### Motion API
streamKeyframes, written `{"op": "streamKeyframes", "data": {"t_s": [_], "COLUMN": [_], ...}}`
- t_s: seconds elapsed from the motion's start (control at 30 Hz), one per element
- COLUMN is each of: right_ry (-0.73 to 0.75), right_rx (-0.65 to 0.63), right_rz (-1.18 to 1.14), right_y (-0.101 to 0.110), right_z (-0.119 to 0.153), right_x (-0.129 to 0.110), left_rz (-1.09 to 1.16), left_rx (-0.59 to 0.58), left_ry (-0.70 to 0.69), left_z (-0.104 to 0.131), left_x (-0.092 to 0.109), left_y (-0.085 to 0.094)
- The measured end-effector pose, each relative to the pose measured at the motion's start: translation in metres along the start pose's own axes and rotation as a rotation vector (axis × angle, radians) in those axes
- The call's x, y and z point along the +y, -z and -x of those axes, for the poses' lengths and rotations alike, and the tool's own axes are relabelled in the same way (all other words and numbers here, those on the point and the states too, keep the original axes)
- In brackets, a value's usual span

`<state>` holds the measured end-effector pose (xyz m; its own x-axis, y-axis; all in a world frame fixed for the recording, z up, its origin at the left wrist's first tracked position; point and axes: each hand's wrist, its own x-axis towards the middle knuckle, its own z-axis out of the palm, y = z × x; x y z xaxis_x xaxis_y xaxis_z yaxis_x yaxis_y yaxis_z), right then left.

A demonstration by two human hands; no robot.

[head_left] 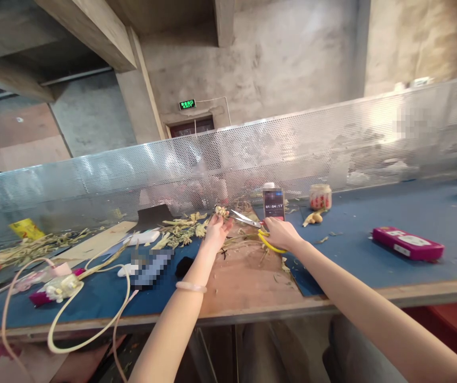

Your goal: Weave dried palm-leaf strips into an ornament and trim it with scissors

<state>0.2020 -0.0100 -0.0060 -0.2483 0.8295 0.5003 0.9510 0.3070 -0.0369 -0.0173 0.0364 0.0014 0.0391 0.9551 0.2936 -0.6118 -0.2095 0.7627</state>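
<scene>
Your two forearms come nearest the camera, a pale bangle (191,287) round the left wrist. Your left hand (216,231) has its fingers closed on a dried plant cluster (221,211), held above the brown board (244,287). Your right hand (282,234) grips the yellow-handled scissors (253,222) — blades parted, tips pointing left, near the cluster. Just behind that hand stands a phone (273,200) showing 01:04:17. To your right, on the blue table covering (352,250), sit a jar with red lettering (320,197) and, closer to you, a magenta box (407,243). To your left lie more dried stalks (184,230), a looping cream cable (128,298) and — farther out — a yellow packet (26,229).
</scene>
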Motion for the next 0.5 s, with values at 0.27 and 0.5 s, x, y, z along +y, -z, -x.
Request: {"op": "streamKeyframes", "data": {"t_s": [0.27,0.5], "right_ry": [-0.011,-0.002], "right_rx": [0.005,0.022], "right_rz": [0.006,0.011], "right_y": [0.0003,0.0], "right_z": [0.0005,0.0006], "right_x": [-0.0005,-0.0002], "left_rz": [0.027,0.0], "left_rx": [-0.011,-0.032], "left_ry": [-0.014,-0.016], "left_z": [-0.0047,-0.0049], "left_x": [-0.0019,-0.0027], "left_y": [0.0058,0.0061]}}
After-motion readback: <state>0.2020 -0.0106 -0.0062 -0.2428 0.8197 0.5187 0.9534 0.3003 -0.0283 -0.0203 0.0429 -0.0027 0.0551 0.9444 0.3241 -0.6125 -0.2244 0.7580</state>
